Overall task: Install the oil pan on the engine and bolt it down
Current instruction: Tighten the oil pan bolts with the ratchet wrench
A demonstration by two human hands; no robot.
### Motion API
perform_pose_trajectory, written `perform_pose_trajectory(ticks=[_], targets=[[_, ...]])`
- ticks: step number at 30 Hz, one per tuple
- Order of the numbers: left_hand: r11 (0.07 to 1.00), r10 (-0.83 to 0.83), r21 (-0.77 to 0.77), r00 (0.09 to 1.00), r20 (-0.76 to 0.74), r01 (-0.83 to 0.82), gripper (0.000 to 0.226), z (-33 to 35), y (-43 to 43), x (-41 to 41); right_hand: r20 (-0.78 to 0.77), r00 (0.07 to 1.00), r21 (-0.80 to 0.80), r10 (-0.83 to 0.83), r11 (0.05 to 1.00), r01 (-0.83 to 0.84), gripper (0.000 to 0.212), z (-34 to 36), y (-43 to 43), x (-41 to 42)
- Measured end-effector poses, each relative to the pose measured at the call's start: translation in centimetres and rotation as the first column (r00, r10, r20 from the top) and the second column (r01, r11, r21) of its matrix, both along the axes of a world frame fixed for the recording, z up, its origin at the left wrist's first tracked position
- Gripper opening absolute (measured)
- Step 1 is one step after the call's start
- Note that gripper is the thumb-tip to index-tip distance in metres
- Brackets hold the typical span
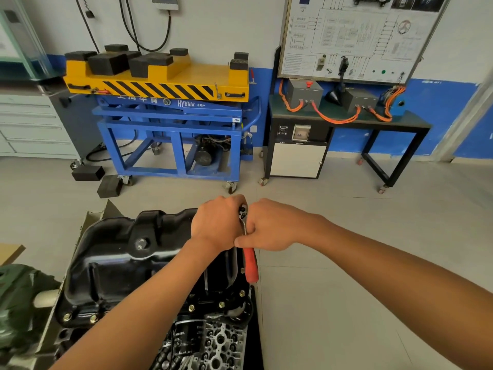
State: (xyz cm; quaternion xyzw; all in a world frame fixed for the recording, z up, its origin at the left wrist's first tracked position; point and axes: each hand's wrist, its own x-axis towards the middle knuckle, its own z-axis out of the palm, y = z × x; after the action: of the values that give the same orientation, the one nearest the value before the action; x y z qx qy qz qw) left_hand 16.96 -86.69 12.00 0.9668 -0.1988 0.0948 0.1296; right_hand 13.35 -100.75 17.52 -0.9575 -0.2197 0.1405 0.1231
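A glossy black oil pan (pixel 112 260) sits on the engine (pixel 213 340) at the lower left, with several brass-coloured bolts (pixel 221 305) along its flange. A ratchet wrench with a red handle (pixel 250 265) stands over the pan's far right edge. My left hand (pixel 217 222) curls over the ratchet's head. My right hand (pixel 269 228) grips the shaft just above the red handle. The bolt under the ratchet head is hidden by my hands.
A blue and yellow lift cart (pixel 170 116) with black rubber blocks stands behind on the tiled floor. To its right is a black bench (pixel 346 124) with orange cables and a wiring board. Two loose black blocks (pixel 109 186) lie on the floor. Cardboard (pixel 92 217) lies under the engine.
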Motion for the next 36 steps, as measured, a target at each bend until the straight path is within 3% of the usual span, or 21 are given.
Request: perform_pose_trajectory(ticks=[7,14,19,22,29,33,36], targets=[[0.996,0.017,-0.089,1.000,-0.015,-0.018,0.025,0.1,-0.1,0.2,-0.057,0.993,0.087,-0.098,0.991,0.103,0.052,-0.1,-1.6,-0.4],[0.988,-0.025,-0.150,0.999,-0.034,0.019,0.022,0.0,0.2,0.4,-0.018,0.991,-0.111,-0.134,0.985,0.131,0.043,1.1,-3.8,0.9],[0.992,-0.021,-0.122,0.999,-0.038,0.016,0.032,-0.1,0.1,0.7,0.306,0.931,-0.094,-0.198,0.967,0.236,0.024,1.3,-4.4,2.9],[0.994,-0.011,-0.105,0.999,-0.036,0.007,0.033,0.0,0.0,0.7,0.304,0.938,-0.023,-0.164,0.984,0.179,0.009,1.0,-3.5,3.9],[0.995,-0.017,-0.098,1.000,-0.006,0.016,0.048,-0.4,0.1,0.9,0.258,0.965,-0.011,-0.055,0.998,0.060,0.038,0.1,-3.5,3.9],[0.995,-0.001,-0.099,0.999,0.037,0.005,0.042,-0.8,-0.1,0.8,0.338,0.939,-0.027,-0.068,0.996,0.081,0.011,-0.3,-4.7,3.3],[0.995,0.019,-0.101,0.998,0.057,-0.014,0.028,-0.9,-0.2,0.7,0.324,0.936,0.035,-0.134,0.991,0.130,0.027,-0.4,-5.6,2.8]])
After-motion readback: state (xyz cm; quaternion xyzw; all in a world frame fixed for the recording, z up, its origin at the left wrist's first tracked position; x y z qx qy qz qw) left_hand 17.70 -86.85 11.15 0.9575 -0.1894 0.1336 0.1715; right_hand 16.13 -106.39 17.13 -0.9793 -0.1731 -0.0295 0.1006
